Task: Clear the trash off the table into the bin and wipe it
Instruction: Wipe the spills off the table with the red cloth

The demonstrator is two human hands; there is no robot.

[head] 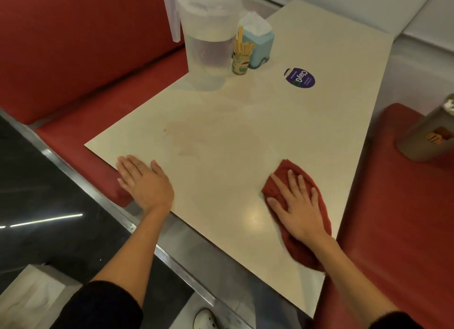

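Red cloth (298,213), cream table (221,137), purple sticker (300,77).

Dim, warm light — glare on the table (253,218) — edges warped.

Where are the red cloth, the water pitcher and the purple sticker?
red cloth (286,167): head view, its bare far end.
water pitcher (208,51): head view, its clear side wall.
purple sticker (300,77): head view, its middle.
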